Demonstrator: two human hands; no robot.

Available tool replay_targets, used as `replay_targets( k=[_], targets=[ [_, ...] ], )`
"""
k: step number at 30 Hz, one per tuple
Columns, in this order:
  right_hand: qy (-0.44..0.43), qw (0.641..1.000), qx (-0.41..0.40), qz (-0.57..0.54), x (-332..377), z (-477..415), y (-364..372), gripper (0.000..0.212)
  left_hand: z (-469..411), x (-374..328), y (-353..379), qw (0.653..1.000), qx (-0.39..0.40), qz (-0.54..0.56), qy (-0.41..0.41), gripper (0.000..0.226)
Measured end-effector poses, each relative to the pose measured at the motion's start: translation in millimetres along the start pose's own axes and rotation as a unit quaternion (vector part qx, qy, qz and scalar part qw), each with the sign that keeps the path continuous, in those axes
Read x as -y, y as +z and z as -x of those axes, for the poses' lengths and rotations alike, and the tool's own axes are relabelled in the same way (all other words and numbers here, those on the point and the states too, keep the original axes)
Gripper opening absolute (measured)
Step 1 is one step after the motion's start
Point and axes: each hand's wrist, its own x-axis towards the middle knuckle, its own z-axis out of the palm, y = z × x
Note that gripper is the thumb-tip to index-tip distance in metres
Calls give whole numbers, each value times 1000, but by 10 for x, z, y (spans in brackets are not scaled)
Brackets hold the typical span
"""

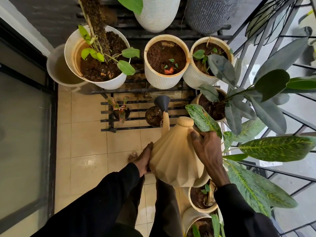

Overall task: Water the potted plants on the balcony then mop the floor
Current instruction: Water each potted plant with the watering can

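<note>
Around the can's point(176, 156) handle side the right hand's point(209, 151) fingers are curled shut, thumb pressed on the ribbed shoulder; the handle itself is hidden under the palm. Against the opposite flank the left hand point(145, 158) lies flat, fingers extended and pressed to the wall, steadying rather than gripping.

Both hands hold the can above the tiled floor point(89, 144), spout point(165, 123) reaching forward so its grey rose point(162, 102) hangs just over a small dark pot point(153, 116) on the low rack point(136, 117).

Rigid moulded plastic, it looks light by itself, but water inside likely makes it heavy and sloshy. Smooth facets could slip if wet, so the handle should carry the weight, with a palm supporting the belly.
</note>
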Motion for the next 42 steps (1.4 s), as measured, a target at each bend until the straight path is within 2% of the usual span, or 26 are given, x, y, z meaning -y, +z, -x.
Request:
replay_targets(
  k=[13, 22, 27, 32, 37, 42],
  targets=[
    [3, 1000, -3, -2, -101, 57, 50, 54, 44, 62, -65, 1000, 19, -15, 12, 72],
    [11, 999, -40, -8, -41, 224, 6, 56, 124, 64, -74, 1000, 10, -11, 17, 71],
    [17, 996, -62, -57, -35, 428, -92, 56, 324, 33, -83, 999, 34, -13, 33, 61],
    [6, 994, -77, -78, -114, 631, -177, 52, 526, 19, -113, 996, 54, -29, 58, 42],
    [-14, 990, -88, -112, -186, 752, -288, 49, 652, 9, -83, 995, 56, -26, 74, 55],
    [-42, 988, -89, -119, -270, 844, -419, 44, 760, 73, -8, 994, 64, -13, 87, 57]
  ],
)
